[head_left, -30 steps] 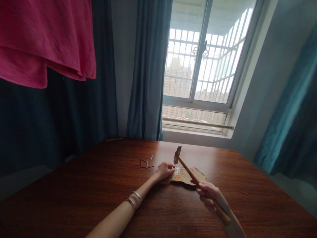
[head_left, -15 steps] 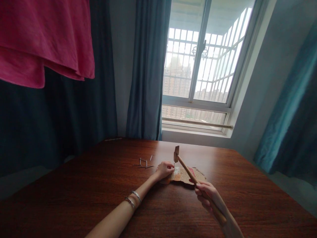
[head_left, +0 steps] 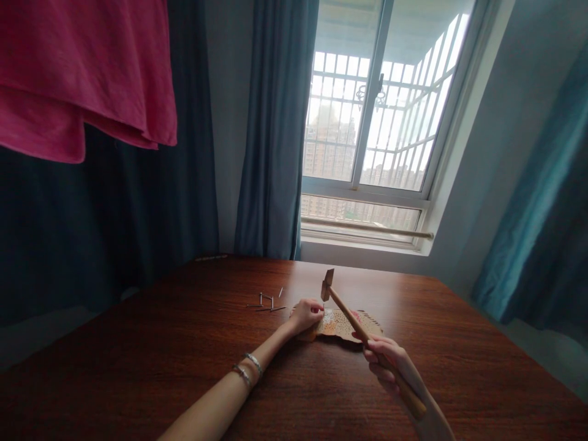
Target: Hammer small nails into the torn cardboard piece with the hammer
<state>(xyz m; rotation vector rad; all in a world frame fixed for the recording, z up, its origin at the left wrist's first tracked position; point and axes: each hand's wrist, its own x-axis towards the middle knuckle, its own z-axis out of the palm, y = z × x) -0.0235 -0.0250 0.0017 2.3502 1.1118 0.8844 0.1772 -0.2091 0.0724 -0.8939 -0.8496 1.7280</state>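
My right hand point(head_left: 388, 361) is wrapped round the wooden handle of a small hammer point(head_left: 353, 323), whose metal head hovers a little above a thin nail. My left hand point(head_left: 305, 316) rests on the left end of a perforated wooden board point(head_left: 342, 326) and pinches that nail upright between its fingertips, just under the hammer head. The board lies flat on the brown table point(head_left: 184, 361). Two bracelets circle my left wrist.
Several loose nails point(head_left: 269, 302) lie on the table left of the board. A window with grey-blue curtains stands behind the table. A pink cloth point(head_left: 82, 67) hangs at the upper left. The table's right edge drops off near a teal curtain.
The hammer head has bobbed slightly down and back up over the nail. My left hand has stayed on the board, still pinching the nail.
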